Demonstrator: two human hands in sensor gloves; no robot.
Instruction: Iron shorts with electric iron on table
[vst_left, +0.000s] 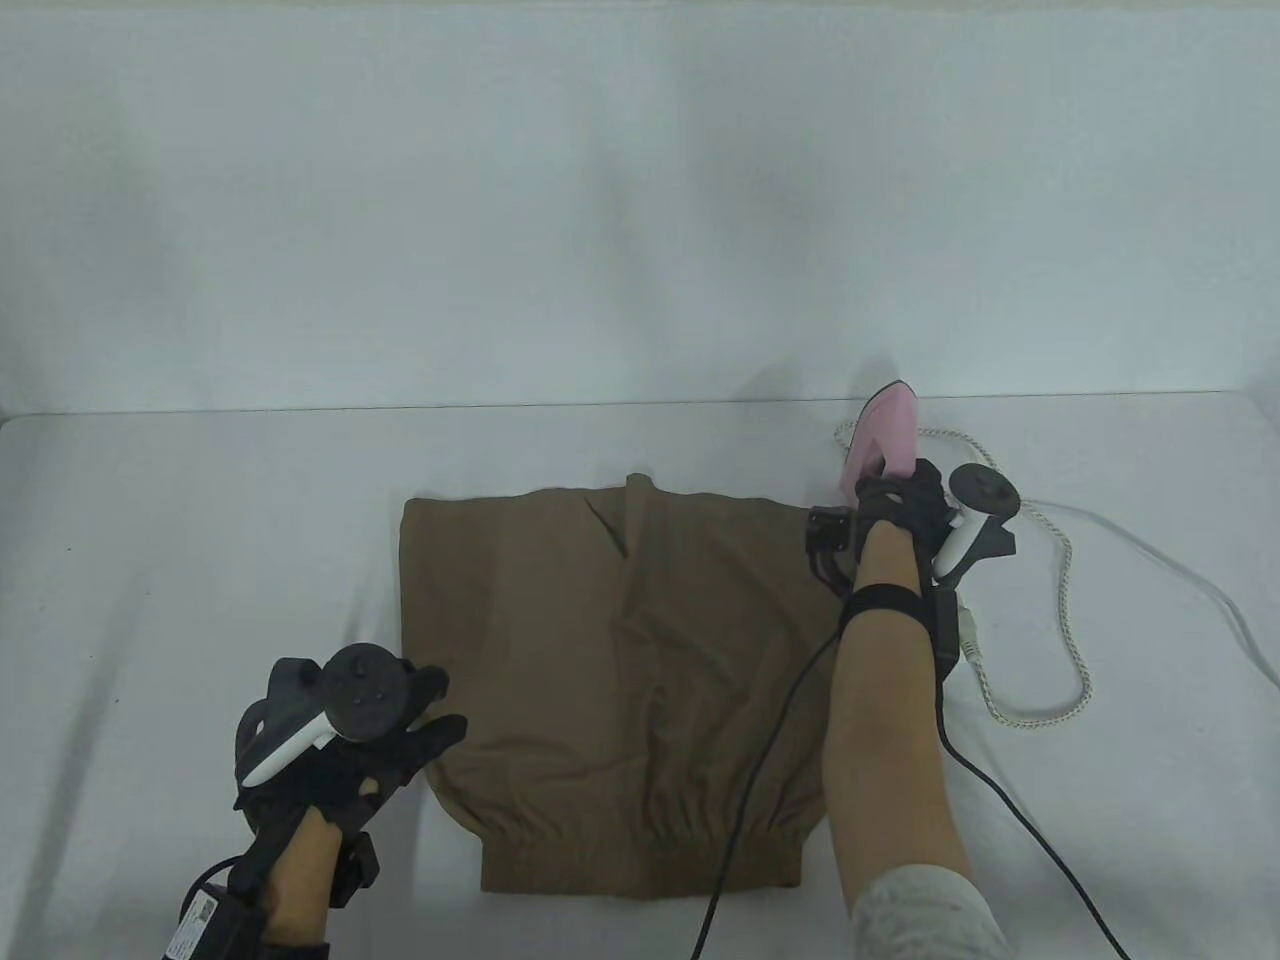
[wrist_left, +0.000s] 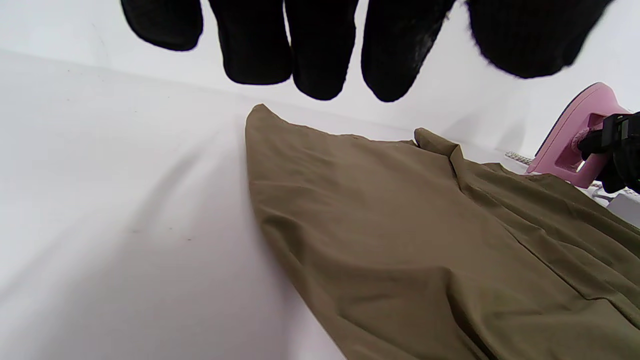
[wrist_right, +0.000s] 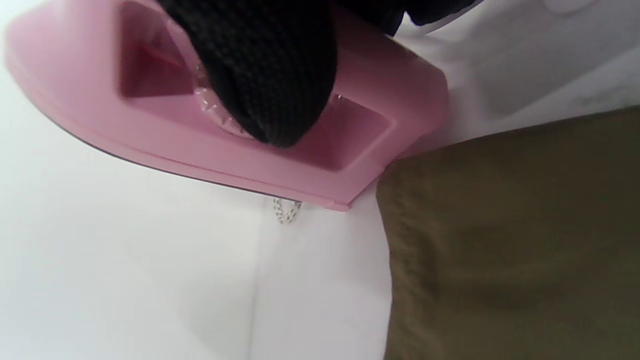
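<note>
1. The left hand (vst_left: 345, 745), in a black glove, hovers with fingers spread at the near left edge of the brown fabric shorts (vst_left: 620, 680); whether it touches them I cannot tell.
2. The shorts lie flat but creased on the white cloth-covered table (vst_left: 180, 560).
3. Farther off, the right hand (vst_left: 900, 505) grips the pink plastic electric iron (vst_left: 885, 435), just beside the shorts' far right corner.
4. Judged step: fetching the iron. The next move calls for bringing it onto the fabric, minding the braided white cord (vst_left: 1060, 600).

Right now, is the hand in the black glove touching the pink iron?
Touching. The right wrist view shows a gloved finger of the right hand curled into the pink iron's handle opening; the table view shows that hand on the iron.
</note>
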